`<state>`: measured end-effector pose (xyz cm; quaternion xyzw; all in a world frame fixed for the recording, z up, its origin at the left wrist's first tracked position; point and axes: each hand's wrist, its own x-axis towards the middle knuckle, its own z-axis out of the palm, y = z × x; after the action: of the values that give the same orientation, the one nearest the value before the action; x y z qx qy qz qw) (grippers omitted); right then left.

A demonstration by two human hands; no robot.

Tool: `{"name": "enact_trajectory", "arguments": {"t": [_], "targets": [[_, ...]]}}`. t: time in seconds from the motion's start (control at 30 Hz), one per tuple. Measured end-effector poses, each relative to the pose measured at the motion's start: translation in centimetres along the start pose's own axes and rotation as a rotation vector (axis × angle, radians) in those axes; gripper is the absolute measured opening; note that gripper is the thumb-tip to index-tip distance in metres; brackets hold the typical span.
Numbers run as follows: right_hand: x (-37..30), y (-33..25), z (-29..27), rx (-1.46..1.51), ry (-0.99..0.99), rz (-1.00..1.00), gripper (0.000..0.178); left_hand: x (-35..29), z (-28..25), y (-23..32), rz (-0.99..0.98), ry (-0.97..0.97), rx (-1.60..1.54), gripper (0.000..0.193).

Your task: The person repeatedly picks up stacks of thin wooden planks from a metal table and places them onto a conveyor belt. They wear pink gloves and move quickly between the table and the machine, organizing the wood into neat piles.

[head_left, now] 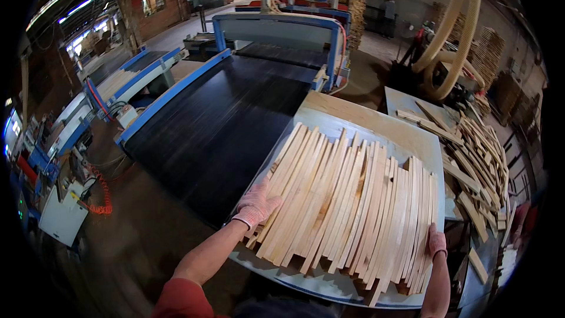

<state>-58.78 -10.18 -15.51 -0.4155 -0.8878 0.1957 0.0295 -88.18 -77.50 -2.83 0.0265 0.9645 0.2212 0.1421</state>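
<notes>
A wide row of pale wooden strips (347,206) lies side by side on a light-topped table (353,119), their near ends uneven. My left hand (257,205), in a pinkish knit glove, rests against the row's left side. Its thumb reaches over the outer strips, and its other fingers stretch along the edge. On the opposite side, my right hand (436,241), gloved the same way, lies against the outermost strips with its fingers extended. The row sits between both hands. Part of the right hand's inner side is hidden.
A black conveyor belt (218,112) with blue side rails adjoins the table's left side. A blue-framed machine (276,23) spans its far end. Loose wooden sticks (479,153) are heaped at the right, near thick beige hoses (450,29). Another person (389,15) stands far back.
</notes>
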Motion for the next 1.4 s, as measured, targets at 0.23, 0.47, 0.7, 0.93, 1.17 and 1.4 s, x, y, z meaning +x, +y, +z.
{"name": "enact_trajectory", "arguments": {"t": [0.23,0.47,0.7,0.93,1.17,1.4], "targets": [[-1.7,-2.6,0.4,0.245,0.181,0.326,0.080,0.7,1.0,-1.9,0.056,0.040,-0.184,0.100],[-4.3,-6.3,2.6,0.418,0.292,0.309,0.066,2.5,-3.3,-2.8,0.077,0.018,-0.174,0.104],[-11.7,-24.9,6.1,0.505,0.076,0.181,0.057,10.9,-12.8,-16.4,0.059,0.118,-0.165,0.101],[-19.6,-47.0,10.6,0.591,-0.087,0.137,0.045,20.3,-23.9,-30.7,0.000,0.127,-0.020,0.097],[-24.2,-66.7,15.6,0.560,-0.168,0.043,0.036,28.4,-35.0,-42.5,-0.016,0.163,0.309,0.093],[-27.1,-81.3,19.6,0.737,-0.402,0.066,0.040,35.8,-38.5,-49.1,-0.171,0.280,0.462,0.098]]}}
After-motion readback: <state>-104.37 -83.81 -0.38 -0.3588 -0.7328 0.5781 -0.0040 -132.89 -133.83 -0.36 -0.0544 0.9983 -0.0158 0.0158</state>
